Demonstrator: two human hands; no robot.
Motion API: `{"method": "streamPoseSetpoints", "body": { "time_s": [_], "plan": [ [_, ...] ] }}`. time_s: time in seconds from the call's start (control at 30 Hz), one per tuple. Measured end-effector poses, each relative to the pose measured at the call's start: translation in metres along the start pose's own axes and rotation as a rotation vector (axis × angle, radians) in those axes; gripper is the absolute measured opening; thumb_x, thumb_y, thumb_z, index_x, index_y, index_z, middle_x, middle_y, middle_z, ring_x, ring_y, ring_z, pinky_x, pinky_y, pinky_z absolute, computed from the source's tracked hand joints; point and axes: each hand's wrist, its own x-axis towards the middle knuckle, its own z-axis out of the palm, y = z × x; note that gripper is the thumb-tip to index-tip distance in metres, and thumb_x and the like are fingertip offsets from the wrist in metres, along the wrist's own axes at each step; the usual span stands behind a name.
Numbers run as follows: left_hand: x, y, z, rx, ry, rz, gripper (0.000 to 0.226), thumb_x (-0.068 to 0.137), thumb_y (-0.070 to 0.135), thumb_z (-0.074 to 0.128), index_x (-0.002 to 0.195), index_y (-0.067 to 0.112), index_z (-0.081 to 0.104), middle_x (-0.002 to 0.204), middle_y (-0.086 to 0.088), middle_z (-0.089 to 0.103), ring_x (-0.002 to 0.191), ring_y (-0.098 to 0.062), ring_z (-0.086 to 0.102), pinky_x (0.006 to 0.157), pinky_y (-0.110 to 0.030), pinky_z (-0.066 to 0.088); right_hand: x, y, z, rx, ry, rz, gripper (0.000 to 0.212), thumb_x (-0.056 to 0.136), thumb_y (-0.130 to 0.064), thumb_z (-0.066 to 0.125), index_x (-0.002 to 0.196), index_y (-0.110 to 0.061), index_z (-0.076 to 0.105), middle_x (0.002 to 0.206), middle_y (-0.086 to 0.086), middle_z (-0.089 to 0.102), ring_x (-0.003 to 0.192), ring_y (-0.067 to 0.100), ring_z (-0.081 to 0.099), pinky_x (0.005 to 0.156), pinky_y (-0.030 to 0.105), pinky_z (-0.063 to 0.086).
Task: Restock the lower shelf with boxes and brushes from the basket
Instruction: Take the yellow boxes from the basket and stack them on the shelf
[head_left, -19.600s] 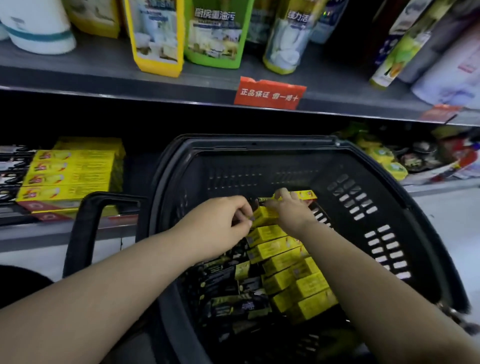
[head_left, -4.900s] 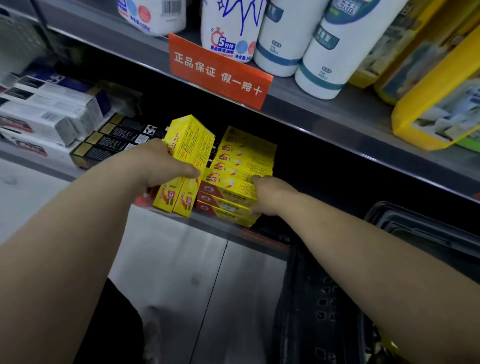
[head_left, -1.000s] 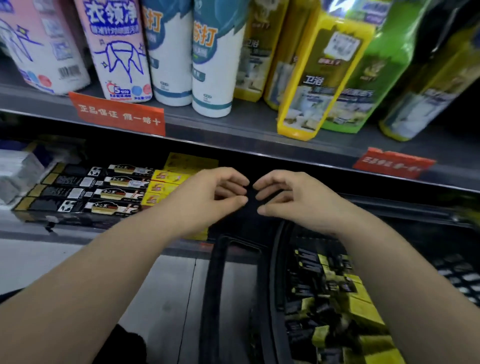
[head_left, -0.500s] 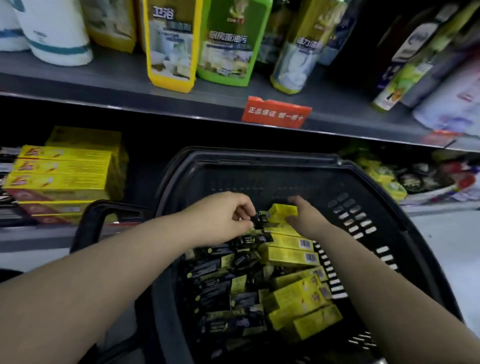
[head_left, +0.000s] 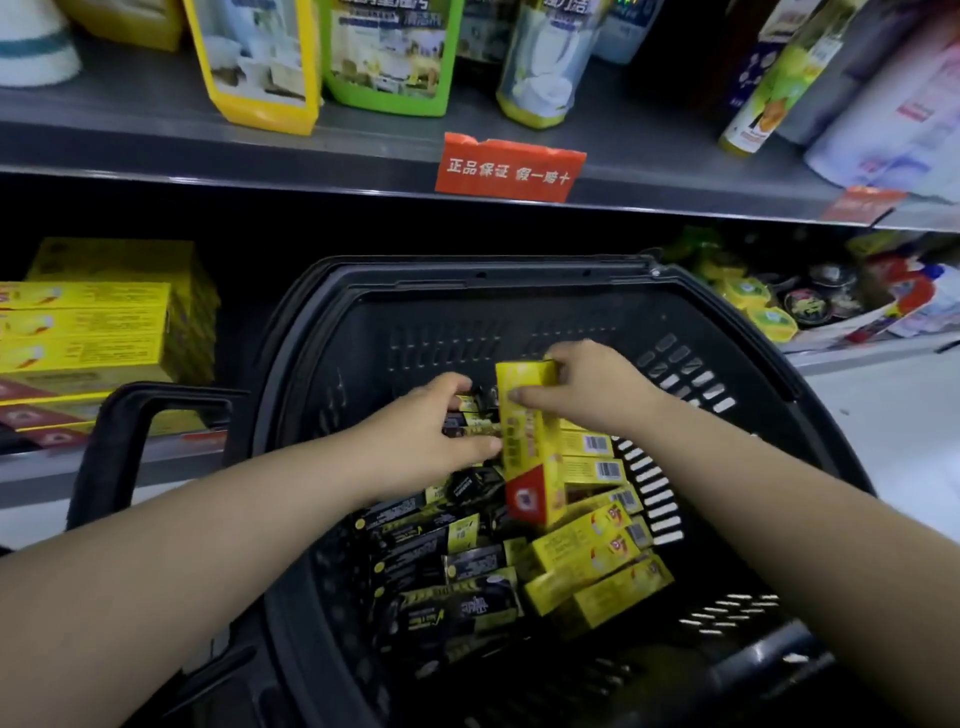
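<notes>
Two hands work inside the black basket (head_left: 519, 291), which stands in front of the lower shelf (head_left: 156, 457). For the right hand (head_left: 587, 389), the grip is closed on a yellow box (head_left: 527, 441): the fingers curl over the box's top end and the thumb presses its near face, so the box stands almost upright, its red lower end hanging below the grip and above the packs that lie in the basket. To the left of that grip, just beside the box, the left hand (head_left: 431, 431) reaches down with curled fingers into the dark brush packs (head_left: 441, 540); its thumb tip touches the left edge of the held box, and the fingertips sit among the black packs at the far end of the pile, but whether they pinch one cannot be told. Below and to the right of the right-hand grip lie more yellow boxes (head_left: 587, 566), stacked on their sides with barcodes showing, touching one another. Below the left hand the brush packs lie in a loose heap, side by side with the yellow ones. Well to the left of both hands, on the lower shelf, a stack of yellow boxes (head_left: 88, 338) lies flat, beyond the basket's handle (head_left: 119, 436). Above the hands, a red label (head_left: 511, 169) hangs on the edge of the upper shelf (head_left: 156, 156), where bottles and pouches stand.
</notes>
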Motion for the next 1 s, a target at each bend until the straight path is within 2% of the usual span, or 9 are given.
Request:
{"method": "streamPoseSetpoints", "body": {
  "time_s": [0.13,0.27,0.33,0.43,0.57,0.7,0.8,0.9,1.0],
  "plan": [
    [-0.009,0.012,0.014,-0.231,-0.032,-0.019,0.066,0.076,0.046,0.068,0.131,0.026,0.036,0.119,0.003,0.061,0.105,-0.013,0.061,0.094,-0.037,0.049,-0.046,-0.021,-0.005,0.525,-0.068,-0.008,0.044,0.078,-0.048,0.065,0.084,-0.004,0.064,0.073,0.01,0.07,0.069,0.021,0.068,0.067,0.035,0.053],
    [-0.008,0.011,0.02,-0.381,0.038,-0.155,0.046,0.078,0.034,0.071,0.11,0.02,0.042,0.101,-0.006,0.067,0.088,-0.017,0.067,0.08,-0.035,0.056,-0.055,-0.006,-0.002,0.747,-0.337,0.0,0.029,0.094,-0.04,0.049,0.102,-0.015,0.06,0.089,-0.002,0.069,0.078,0.011,0.069,0.08,0.025,0.053],
    [-0.006,0.008,0.018,-0.524,0.041,-0.24,0.045,0.083,0.029,0.066,0.117,0.012,0.042,0.105,-0.012,0.066,0.091,-0.024,0.066,0.084,-0.04,0.053,-0.047,0.014,0.008,0.442,-0.432,-0.003,0.029,0.095,-0.036,0.049,0.115,-0.016,0.056,0.109,0.003,0.066,0.092,0.016,0.064,0.085,0.028,0.049],
    [-0.006,0.007,0.013,-0.692,0.025,-0.281,0.035,0.087,0.024,0.059,0.116,0.008,0.048,0.088,-0.01,0.066,0.076,-0.022,0.065,0.07,-0.035,0.052,-0.038,0.044,0.037,-0.34,-0.614,-0.052,0.055,0.09,-0.03,0.061,0.138,-0.018,0.038,0.136,0.008,0.049,0.115,0.026,0.052,0.092,0.036,0.045],
    [-0.006,0.008,0.011,-0.753,-0.015,-0.284,0.032,0.088,0.024,0.056,0.116,0.009,0.054,0.083,-0.008,0.064,0.067,-0.018,0.06,0.063,-0.03,0.05,-0.037,0.057,0.074,-0.4,-0.808,-0.084,0.07,0.085,-0.023,0.067,0.145,-0.019,0.031,0.144,0.009,0.04,0.125,0.03,0.045,0.098,0.037,0.043],
    [-0.002,0.007,0.011,-0.795,0.0,-0.285,0.028,0.09,0.026,0.053,0.114,0.012,0.056,0.073,-0.002,0.066,0.058,-0.014,0.062,0.057,-0.027,0.048,-0.034,0.056,0.067,-0.41,-0.713,-0.11,0.061,0.089,-0.033,0.062,0.142,-0.018,0.036,0.142,0.009,0.043,0.124,0.028,0.046,0.091,0.031,0.041],
    [0.001,0.005,0.011,-0.801,0.039,-0.302,0.033,0.091,0.028,0.051,0.119,0.011,0.053,0.079,-0.005,0.065,0.065,-0.017,0.062,0.06,-0.03,0.048,-0.032,0.041,0.032,-0.3,-0.414,-0.089,0.049,0.088,-0.046,0.057,0.126,-0.016,0.049,0.125,0.006,0.058,0.11,0.026,0.057,0.085,0.031,0.044],
    [0.003,0.005,0.011,-0.78,0.05,-0.293,0.034,0.092,0.029,0.049,0.121,0.011,0.05,0.072,-0.003,0.065,0.052,-0.012,0.064,0.049,-0.024,0.048,-0.036,0.017,-0.001,0.11,-0.154,-0.037,0.047,0.084,-0.054,0.057,0.094,-0.008,0.058,0.09,0.006,0.068,0.082,0.024,0.066,0.07,0.035,0.053],
    [0.003,0.005,0.013,-0.78,-0.001,-0.25,0.036,0.091,0.033,0.054,0.122,0.014,0.048,0.08,-0.004,0.072,0.061,-0.012,0.07,0.051,-0.025,0.054,-0.049,-0.011,-0.006,0.567,-0.191,0.086,0.039,0.084,-0.052,0.057,0.089,-0.014,0.059,0.077,0.005,0.071,0.065,0.015,0.07,0.06,0.026,0.059]
  ]
}}
